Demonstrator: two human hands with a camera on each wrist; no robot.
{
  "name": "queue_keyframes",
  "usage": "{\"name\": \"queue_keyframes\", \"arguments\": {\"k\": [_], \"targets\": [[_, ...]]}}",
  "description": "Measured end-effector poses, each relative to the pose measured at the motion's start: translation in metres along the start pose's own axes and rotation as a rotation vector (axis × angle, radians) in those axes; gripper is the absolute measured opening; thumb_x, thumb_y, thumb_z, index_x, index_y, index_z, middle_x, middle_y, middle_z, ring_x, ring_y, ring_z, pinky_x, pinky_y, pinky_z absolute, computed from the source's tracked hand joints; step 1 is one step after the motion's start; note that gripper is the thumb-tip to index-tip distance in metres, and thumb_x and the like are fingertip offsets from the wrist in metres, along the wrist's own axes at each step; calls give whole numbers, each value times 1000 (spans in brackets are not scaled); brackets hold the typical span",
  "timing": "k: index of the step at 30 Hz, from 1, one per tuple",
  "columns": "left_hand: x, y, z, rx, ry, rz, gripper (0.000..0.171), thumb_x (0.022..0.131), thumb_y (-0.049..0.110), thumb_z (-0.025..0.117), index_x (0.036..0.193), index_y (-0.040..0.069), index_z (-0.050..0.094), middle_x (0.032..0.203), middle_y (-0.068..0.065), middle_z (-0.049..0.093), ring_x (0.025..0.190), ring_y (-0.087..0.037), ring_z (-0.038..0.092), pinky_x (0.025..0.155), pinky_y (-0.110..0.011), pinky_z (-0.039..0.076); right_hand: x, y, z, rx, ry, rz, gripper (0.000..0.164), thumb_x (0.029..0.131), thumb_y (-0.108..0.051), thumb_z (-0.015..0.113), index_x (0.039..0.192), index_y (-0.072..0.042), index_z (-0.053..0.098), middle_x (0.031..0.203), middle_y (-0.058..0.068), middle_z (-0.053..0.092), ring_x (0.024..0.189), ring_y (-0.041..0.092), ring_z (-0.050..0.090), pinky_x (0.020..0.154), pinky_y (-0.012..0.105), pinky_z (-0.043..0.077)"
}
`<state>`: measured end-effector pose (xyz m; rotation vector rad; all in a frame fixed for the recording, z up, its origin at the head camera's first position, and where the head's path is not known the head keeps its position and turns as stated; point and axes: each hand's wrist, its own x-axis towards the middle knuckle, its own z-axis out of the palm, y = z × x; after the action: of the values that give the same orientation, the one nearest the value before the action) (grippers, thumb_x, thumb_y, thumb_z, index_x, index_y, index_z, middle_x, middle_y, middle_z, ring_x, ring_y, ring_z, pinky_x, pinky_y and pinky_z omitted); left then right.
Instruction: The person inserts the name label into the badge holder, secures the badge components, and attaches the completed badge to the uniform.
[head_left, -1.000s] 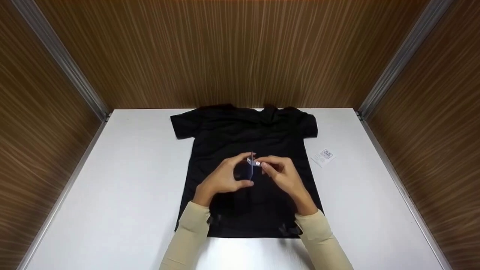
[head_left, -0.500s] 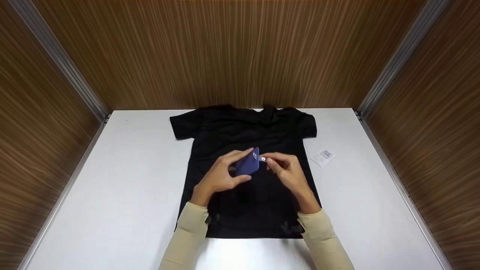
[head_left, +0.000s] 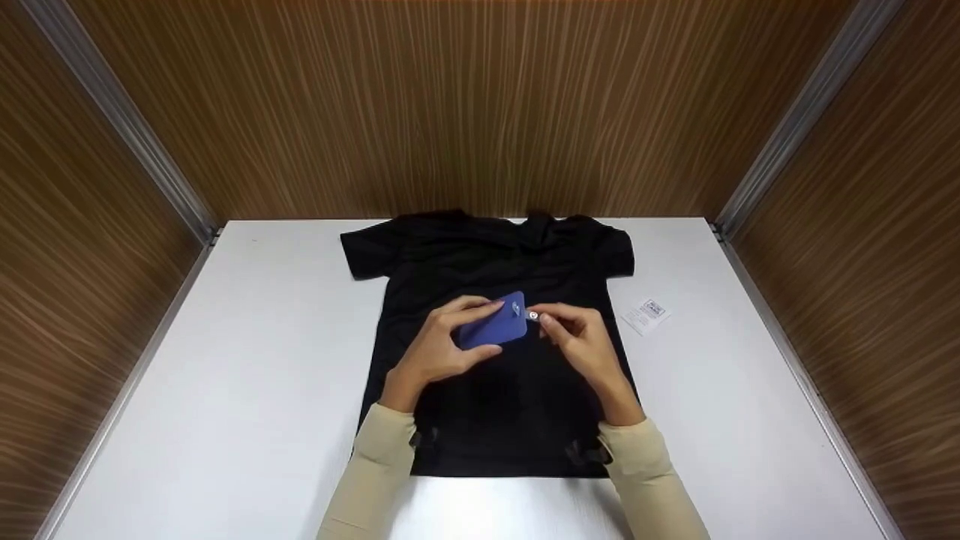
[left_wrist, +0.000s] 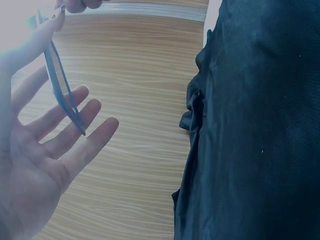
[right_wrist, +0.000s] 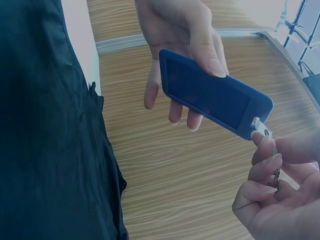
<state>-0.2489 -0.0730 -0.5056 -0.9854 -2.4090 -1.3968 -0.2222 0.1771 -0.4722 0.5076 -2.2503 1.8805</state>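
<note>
My left hand [head_left: 439,351] holds a blue badge holder [head_left: 495,324] by its edges, thumb on one side and fingers on the other. In the right wrist view the thumb lies across the holder's [right_wrist: 207,95] recessed face. My right hand [head_left: 586,346] pinches a clear snap strap [head_left: 533,316] at the holder's slotted end. The strap passes at the slot; a small metal clip [right_wrist: 277,177] shows among the right fingers, partly hidden. In the left wrist view the holder appears nearly edge-on. Both hands are above a black T-shirt [head_left: 510,262] spread on the white table.
A small white printed card [head_left: 646,316] lies on the table [head_left: 277,337], right of the shirt. Wood-grain panels [head_left: 465,105] stand at the back and sides, with metal strips [head_left: 120,112] along the corners.
The badge holder has turned from nearly edge-on to show its flat blue face. My right hand has shifted slightly right with the strap; the shirt and card stay put.
</note>
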Motion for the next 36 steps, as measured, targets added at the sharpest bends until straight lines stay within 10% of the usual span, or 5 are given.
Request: {"name": "queue_keyframes", "arguments": {"k": [36], "targets": [[-1, -2, -8, 8, 35, 91, 50, 77, 30, 92, 123, 17, 78, 133, -12, 70, 123, -31, 67, 106, -50, 53, 1, 8, -12, -210, -102, -37, 14, 96, -1, 67, 99, -2, 81, 74, 17, 70, 65, 10, 59, 56, 18, 42]]}}
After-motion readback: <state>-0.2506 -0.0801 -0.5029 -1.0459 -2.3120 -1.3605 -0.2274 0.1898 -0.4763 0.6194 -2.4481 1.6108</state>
